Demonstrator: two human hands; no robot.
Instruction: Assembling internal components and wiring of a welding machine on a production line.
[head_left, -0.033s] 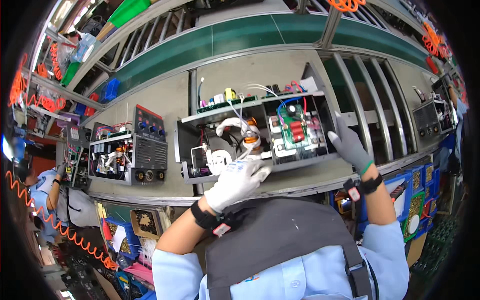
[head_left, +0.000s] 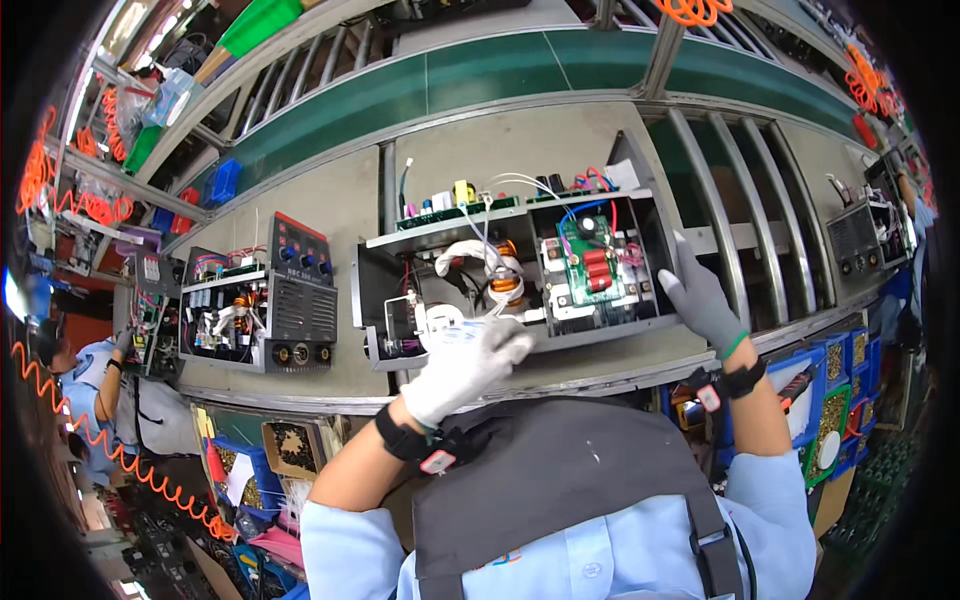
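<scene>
L hand (head_left: 467, 362), in a white knit glove, is over the front edge of the open dark-grey sheet-metal chassis (head_left: 605, 332); fingers curled, but the tips are partly hidden, so can't tell if it grips anything. R hand (head_left: 703, 297), in a grey glove w/ green cuff trim, is open, fingers fairly straight, thumb apart, at the chassis' R end panel; looks to be touching it, no grip visible. Chassis sits on the pale grey bench top (head_left: 515, 128), in front of the person, w/ the steel rollers (head_left: 745, 215) just past its R end. Main risk, IMO: L glove snagging the thick white sleeved cable (head_left: 460, 253) or the copper-coloured wound coil (head_left: 503, 283), since fingers work so close & knit catches easily; a tug might loosen a joint. Thin white wires (head_left: 522, 181) loop up past the rim, so a sleeve or tool could hook them too. If R hand pushes unevenly, chassis could skew or slide toward the rollers. The green circuit board w/ red cylinders (head_left: 597, 270) is exposed, so a dropped metal bit might lodge there & short it.
</scene>
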